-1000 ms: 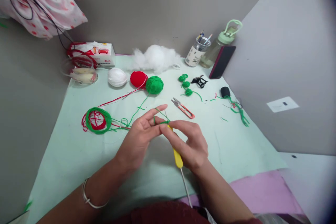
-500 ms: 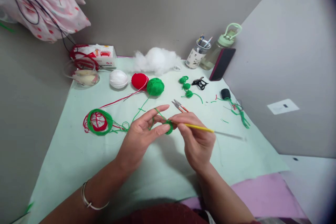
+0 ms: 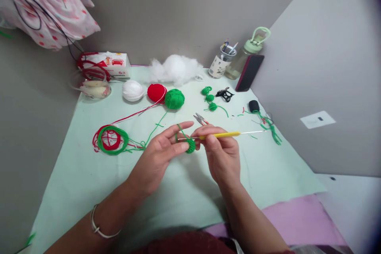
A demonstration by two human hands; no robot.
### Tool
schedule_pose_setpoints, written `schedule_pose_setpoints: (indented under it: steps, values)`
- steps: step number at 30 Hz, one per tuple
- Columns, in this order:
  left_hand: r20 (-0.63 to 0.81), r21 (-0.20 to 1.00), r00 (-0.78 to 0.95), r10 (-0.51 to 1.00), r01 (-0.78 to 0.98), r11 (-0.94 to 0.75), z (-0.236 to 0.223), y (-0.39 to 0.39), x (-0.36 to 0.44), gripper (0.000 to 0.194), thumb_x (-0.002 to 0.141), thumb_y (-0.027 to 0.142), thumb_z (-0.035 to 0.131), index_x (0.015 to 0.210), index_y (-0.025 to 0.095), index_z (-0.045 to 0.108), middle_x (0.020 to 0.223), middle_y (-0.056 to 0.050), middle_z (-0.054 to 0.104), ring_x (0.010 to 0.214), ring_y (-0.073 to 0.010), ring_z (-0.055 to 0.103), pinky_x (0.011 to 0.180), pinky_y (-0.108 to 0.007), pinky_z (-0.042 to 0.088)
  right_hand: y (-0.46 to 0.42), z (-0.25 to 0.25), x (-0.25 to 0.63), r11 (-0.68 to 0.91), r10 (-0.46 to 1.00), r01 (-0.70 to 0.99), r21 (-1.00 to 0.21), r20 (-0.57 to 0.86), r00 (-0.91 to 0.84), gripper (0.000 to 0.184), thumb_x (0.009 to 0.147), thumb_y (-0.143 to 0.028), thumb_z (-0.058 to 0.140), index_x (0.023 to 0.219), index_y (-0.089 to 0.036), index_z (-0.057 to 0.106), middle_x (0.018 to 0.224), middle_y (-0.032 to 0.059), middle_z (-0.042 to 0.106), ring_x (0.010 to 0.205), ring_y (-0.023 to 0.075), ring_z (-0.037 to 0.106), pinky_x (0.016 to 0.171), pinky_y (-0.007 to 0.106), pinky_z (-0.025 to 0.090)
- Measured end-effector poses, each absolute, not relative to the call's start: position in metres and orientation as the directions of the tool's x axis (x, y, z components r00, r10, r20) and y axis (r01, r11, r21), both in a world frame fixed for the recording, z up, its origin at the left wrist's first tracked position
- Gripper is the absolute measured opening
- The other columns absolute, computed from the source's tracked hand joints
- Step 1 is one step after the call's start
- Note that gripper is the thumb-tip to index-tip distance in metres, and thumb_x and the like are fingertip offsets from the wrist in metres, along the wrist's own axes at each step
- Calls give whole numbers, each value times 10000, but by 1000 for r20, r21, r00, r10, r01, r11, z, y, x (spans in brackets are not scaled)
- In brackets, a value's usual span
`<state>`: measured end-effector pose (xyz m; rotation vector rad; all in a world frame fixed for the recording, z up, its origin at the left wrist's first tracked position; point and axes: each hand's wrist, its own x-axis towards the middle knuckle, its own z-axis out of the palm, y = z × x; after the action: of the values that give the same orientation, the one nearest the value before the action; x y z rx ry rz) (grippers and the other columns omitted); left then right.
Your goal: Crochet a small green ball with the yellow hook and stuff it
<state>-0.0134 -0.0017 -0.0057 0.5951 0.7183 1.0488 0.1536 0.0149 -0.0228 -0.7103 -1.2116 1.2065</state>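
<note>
Between the thumb and fingers of my left hand (image 3: 162, 149) is a small round green crochet piece (image 3: 190, 146). Green yarn loops over the raised index finger and runs back to the green yarn ball (image 3: 174, 99). My right hand (image 3: 222, 152) grips the yellow handle of a crochet hook (image 3: 228, 135), which lies nearly level. The hook's thin metal shaft passes over the top of the crochet piece toward the left fingers. Just beyond the hands lie thread snips (image 3: 201, 119), their handles partly hidden by my right hand.
A red ball (image 3: 156, 92), white ball (image 3: 132, 91) and coiled yarn (image 3: 113, 140) lie left. White stuffing (image 3: 177, 68), a tissue box (image 3: 119, 65), pen cup (image 3: 222, 62), bottle (image 3: 241, 61) and phone (image 3: 250, 73) line the back. Small green pieces (image 3: 210, 98) and black yarn (image 3: 254, 106) sit right.
The crochet hook has swung from slanting down rightward to nearly level, and its tip now reaches left past the green piece. Both hands keep their grips; the whole view has shifted slightly.
</note>
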Motion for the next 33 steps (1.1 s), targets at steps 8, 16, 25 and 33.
schedule_pose_setpoints:
  steps: [8, 16, 25, 33]
  values:
    - [-278, 731, 275, 921, -562, 388, -4, -2, -11, 604, 856, 225, 816, 1437, 211, 649, 915, -11, 736, 938, -196, 644, 1031, -385, 427, 9, -25, 151, 319, 938, -253, -913, 342, -53, 137, 996, -329, 721, 1027, -301, 851, 907, 34, 768, 747, 156, 682, 675, 310, 582]
    - [-219, 633, 416, 882, -628, 454, -9, -1, -16, 476, 801, 258, 809, 1271, 192, 780, 866, -18, 660, 896, -194, 595, 1015, -400, 413, 19, -13, 157, -35, 994, -516, -856, 23, -107, 188, 931, -396, 790, 841, -233, 816, 733, 1, 693, 599, 93, 590, 546, 204, 506]
    - [-187, 920, 179, 966, -313, 236, -10, -8, -13, 600, 860, 330, 865, 1432, 326, 684, 960, -2, 674, 1050, -206, 637, 1034, -368, 454, 11, -22, 156, 305, 940, -156, -940, 323, -108, 138, 993, -341, 720, 1036, -328, 850, 965, 38, 803, 818, 181, 683, 678, 322, 552]
    - [-183, 888, 175, 967, -394, 239, -4, -6, -11, 770, 858, 253, 861, 1559, 243, 542, 924, 9, 688, 960, -164, 655, 930, -303, 506, 15, -25, 159, 258, 938, -250, -933, 304, -167, 157, 1009, -346, 696, 1058, -324, 844, 1009, 44, 800, 787, 169, 664, 655, 318, 544]
